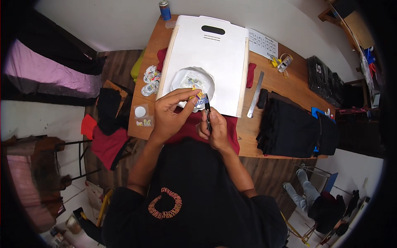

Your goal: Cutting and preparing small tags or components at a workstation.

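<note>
My left hand (170,113) pinches a small printed cutout (200,99) in blue, yellow and white between thumb and fingers. My right hand (215,129) is closed round a slim black cutting tool (208,112) that looks like small snips, its tip touching or very near the right side of the cutout. Just beyond both hands is a white many-sided bowl (178,79), with clear and printed pieces inside. It rests on the lower part of a large white board (211,56) with a dark oval slot. My fingers hide part of the bowl's near rim.
Round cutouts (151,78) and a clear packet (143,115) lie left of the board on the wooden table (285,89). To the right are a metal ruler (256,94), folded black cloth (285,126) and a tape roll (285,63). A blue can (165,10) stands at the back left.
</note>
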`<state>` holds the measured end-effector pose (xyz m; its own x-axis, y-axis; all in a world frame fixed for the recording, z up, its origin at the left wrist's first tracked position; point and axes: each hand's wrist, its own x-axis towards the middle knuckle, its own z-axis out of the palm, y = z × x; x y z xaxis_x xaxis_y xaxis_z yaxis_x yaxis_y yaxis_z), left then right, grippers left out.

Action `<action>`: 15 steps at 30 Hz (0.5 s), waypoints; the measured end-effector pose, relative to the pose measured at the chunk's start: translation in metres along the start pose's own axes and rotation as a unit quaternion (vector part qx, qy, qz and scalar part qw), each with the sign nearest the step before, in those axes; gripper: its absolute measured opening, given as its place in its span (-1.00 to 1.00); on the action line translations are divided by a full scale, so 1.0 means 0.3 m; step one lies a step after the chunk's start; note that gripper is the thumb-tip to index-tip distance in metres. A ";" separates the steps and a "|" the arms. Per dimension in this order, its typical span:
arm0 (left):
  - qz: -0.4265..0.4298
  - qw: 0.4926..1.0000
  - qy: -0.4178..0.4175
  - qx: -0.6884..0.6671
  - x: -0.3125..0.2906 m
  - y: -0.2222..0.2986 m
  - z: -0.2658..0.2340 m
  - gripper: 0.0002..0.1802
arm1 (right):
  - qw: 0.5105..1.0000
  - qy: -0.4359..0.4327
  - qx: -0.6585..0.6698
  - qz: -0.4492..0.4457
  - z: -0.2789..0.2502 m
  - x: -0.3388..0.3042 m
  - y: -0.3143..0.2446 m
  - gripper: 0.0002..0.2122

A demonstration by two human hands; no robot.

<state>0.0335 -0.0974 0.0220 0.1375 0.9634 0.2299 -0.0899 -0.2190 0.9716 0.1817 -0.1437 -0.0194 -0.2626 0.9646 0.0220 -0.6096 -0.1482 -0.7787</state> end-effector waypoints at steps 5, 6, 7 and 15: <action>-0.009 1.000 0.005 -0.010 -0.001 -0.007 0.000 -0.73 | 1.000 0.023 0.002 0.007 -0.001 -0.002 0.008 -0.69; -0.010 1.000 0.009 -0.014 -0.002 -0.009 -0.002 -0.74 | 0.999 0.031 0.007 0.007 -0.003 -0.003 0.008 -0.69; -0.012 1.000 0.010 -0.014 -0.001 -0.012 -0.004 -0.74 | 0.999 0.031 0.007 0.009 -0.002 -0.002 0.003 -0.69; -0.018 0.999 -0.008 -0.030 0.010 -0.011 -0.009 -0.75 | 0.999 -0.007 -0.007 0.052 -0.012 -0.005 -0.032 -0.68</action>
<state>0.0315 -0.0935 0.0193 0.1580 0.9676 0.1969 -0.1445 -0.1746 0.9740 0.1908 -0.1428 -0.0143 -0.3342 0.9411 -0.0508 -0.5682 -0.2442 -0.7858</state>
